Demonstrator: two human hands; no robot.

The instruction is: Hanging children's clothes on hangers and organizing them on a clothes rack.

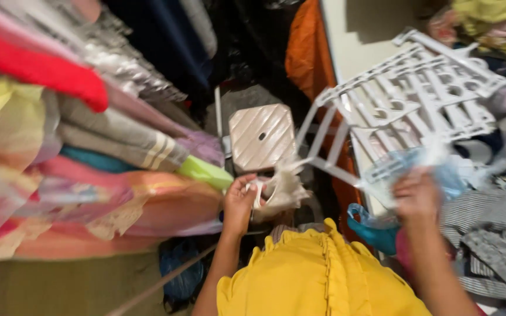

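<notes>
My left hand (239, 202) is closed on a crumpled whitish cloth or bag (282, 188) in front of my chest. Higher and to the right, my right hand (417, 196) grips a stack of white plastic clothes hangers (417, 96) together with a pale blue plastic piece (408, 167). The hangers fan out up and to the right and are blurred. Below both hands I see the front of a yellow garment (317, 278) that I am wearing.
Folded and hanging clothes (89, 152) in many colours fill the left side. A pink-beige plastic stool (262, 136) stands on the floor ahead. An orange cloth (308, 52) hangs by a pale table edge (346, 41). Striped fabric (493, 234) and a teal bag (376, 231) lie at right.
</notes>
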